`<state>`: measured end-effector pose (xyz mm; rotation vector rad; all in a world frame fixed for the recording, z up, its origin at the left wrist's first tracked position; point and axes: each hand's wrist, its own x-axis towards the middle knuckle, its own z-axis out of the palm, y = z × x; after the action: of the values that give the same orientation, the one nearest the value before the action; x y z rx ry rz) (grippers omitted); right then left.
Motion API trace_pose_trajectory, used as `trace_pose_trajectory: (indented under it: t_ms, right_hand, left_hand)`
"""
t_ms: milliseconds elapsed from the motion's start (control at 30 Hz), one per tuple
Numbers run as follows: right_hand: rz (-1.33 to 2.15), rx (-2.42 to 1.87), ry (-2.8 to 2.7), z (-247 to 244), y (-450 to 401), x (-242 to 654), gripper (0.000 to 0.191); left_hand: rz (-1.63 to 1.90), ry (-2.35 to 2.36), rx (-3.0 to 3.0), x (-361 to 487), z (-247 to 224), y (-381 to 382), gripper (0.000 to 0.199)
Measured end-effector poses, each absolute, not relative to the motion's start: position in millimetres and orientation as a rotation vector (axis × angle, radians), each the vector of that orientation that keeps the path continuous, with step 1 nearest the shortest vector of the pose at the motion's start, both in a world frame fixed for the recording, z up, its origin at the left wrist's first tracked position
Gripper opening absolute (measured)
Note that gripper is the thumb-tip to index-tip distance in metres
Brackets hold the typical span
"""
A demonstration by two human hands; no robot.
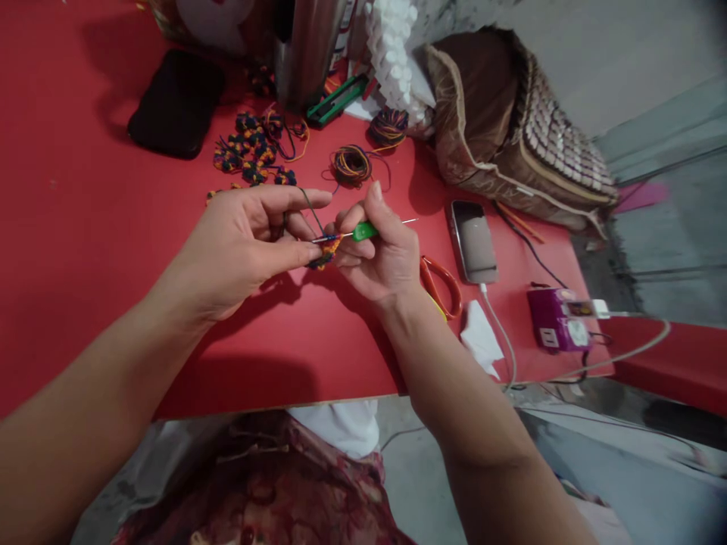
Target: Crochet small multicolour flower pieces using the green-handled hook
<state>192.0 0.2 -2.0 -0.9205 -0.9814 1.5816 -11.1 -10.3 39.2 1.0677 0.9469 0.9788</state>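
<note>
My left hand [250,242] pinches a small piece of multicoloured crochet [325,257] between thumb and fingers, its index finger stretched out with a dark strand of yarn over it. In my right hand [380,250] is a crochet hook [363,232] with a green grip, its thin metal tip in the yarn at the top of the piece. Both hands are close together above the red table [244,348]. Behind them lie two small yarn bundles, one orange and dark [351,165], the other darker [388,127], and a cluster of crocheted pieces [250,147].
A black phone [177,104] lies at the back left. Behind the yarn are a metal bottle [310,53] and a green cutter [337,101]. To the right are a brown bag [511,129], a cabled phone [474,241], red-handled scissors [441,286] and a purple power box [556,318].
</note>
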Motion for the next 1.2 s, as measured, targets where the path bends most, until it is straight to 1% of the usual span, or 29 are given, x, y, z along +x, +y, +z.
trace_pose_trajectory:
  t_ms: [100, 300, 533, 667, 767, 967, 1100, 1200]
  right_hand:
    - [1.542, -0.950, -1.010, 2, 0, 194, 0.052]
    - [1.423, -0.974, -1.073, 6, 2, 191, 0.065]
    - [1.267, -0.929, -1.078, 14, 2, 187, 0.070]
    - [1.219, -0.932, -1.105, 13, 1, 188, 0.069]
    - [1.180, -0.949, -1.104, 10, -1, 191, 0.071]
    - [1.128, -0.985, -1.122, 0, -1, 195, 0.065]
    - [1.073, -0.991, -1.128, 3, -3, 192, 0.066]
    - [1.024, -0.990, -1.141, 7, -5, 189, 0.062]
  left_hand:
    - [0.990, 0.966, 1.102, -10, 44, -12, 0.041]
    - [0.996, 0.995, 1.149, -10, 47, -14, 0.047]
    - [1.017, 1.003, 1.201, -9, 49, -15, 0.043]
    - [1.033, 1.024, 1.237, -9, 47, -15, 0.041]
    - [1.065, 1.061, 1.275, -9, 45, -15, 0.044]
    - [1.100, 1.069, 1.342, -10, 39, -14, 0.047]
    - [1.106, 1.106, 1.373, -10, 36, -13, 0.044]
    - [1.104, 1.133, 1.405, -10, 34, -12, 0.043]
